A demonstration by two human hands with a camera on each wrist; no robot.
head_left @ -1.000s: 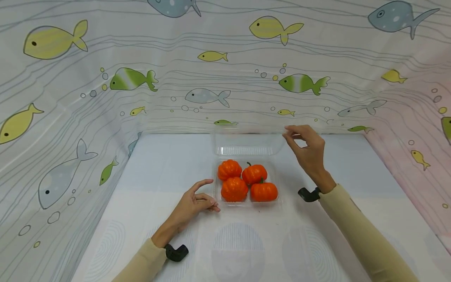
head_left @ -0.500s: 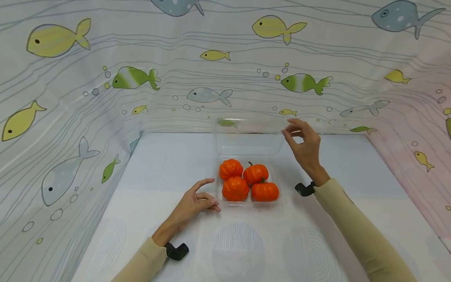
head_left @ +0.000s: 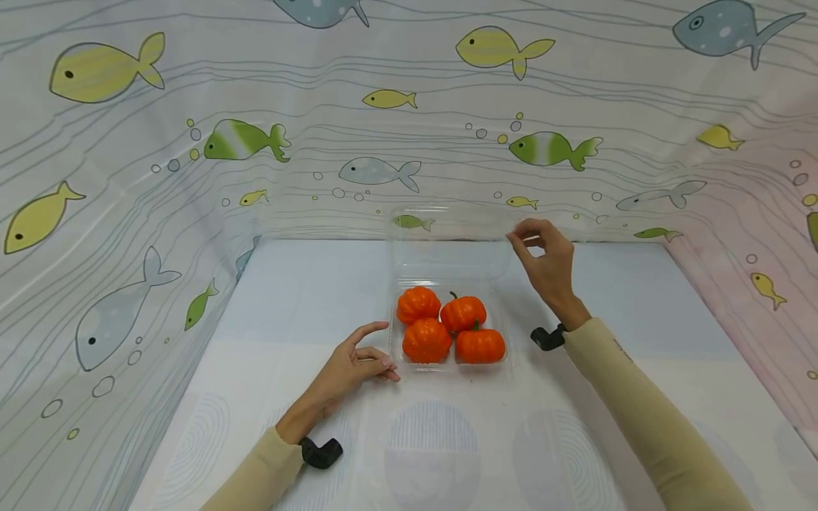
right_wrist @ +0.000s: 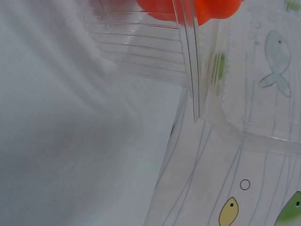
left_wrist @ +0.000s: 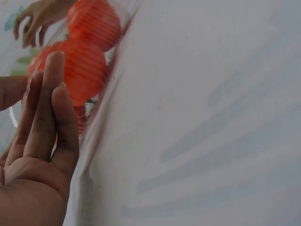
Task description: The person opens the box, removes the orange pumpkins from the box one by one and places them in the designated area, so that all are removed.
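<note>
A fish-print backdrop [head_left: 447,131] rises behind the white counter [head_left: 307,298]. On it a clear plastic container [head_left: 498,309] stands with its transparent lid [head_left: 450,259] raised at the back. The right hand [head_left: 549,261] pinches the lid's right edge; the left hand [head_left: 345,370], fingers loosely parted, is at the container's left side. Four orange pumpkins [head_left: 427,341] sit close together inside, two by two.

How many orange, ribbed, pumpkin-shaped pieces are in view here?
4. The far-left orange pumpkin-shaped piece, far-right one, near-left one and near-right one all sit in the open, clear plastic container. None seems hidden.
</note>
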